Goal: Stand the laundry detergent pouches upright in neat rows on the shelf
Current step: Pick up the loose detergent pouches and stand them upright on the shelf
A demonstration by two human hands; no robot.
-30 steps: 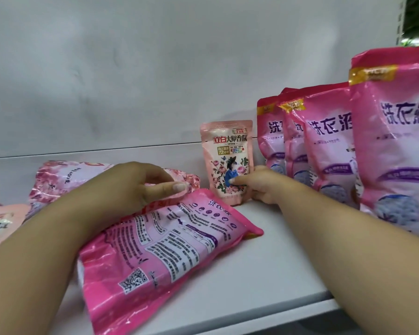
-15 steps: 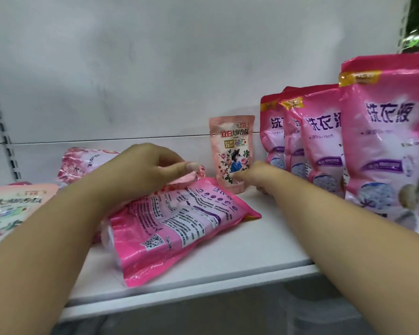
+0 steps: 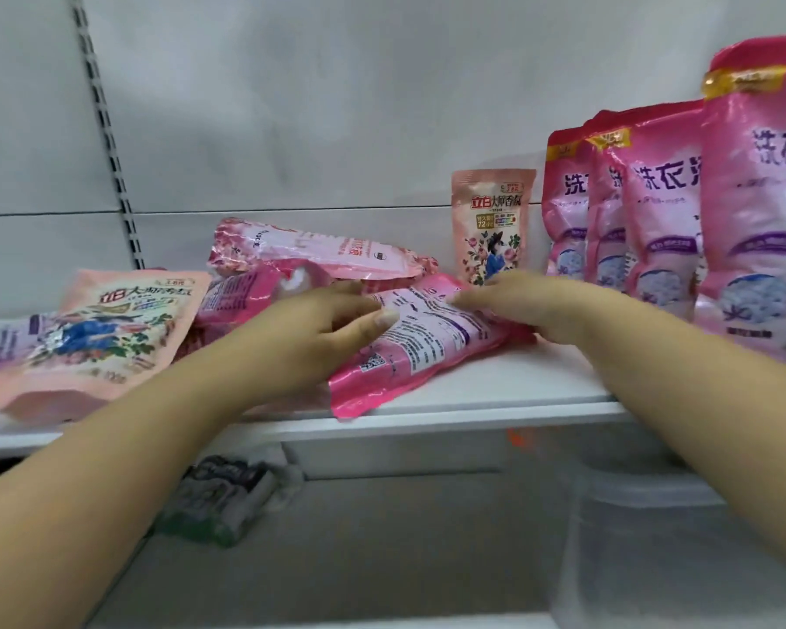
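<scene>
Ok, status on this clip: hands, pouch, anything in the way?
Both hands, left and right, on the flat pink pouch, grip unclear. Pouch lying down, not yet stood. Small pouch upright behind; more flat pouches at left.

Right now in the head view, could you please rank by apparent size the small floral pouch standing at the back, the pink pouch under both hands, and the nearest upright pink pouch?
1. Nearest upright pink pouch, though nearness inflates it.
2. Pink pouch under both hands.
3. Small floral pouch.

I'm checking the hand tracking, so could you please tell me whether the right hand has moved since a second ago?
Yes. The right hand left the base of the small upright pouch and came forward and leftward onto the top end of the flat pink pouch.
</scene>
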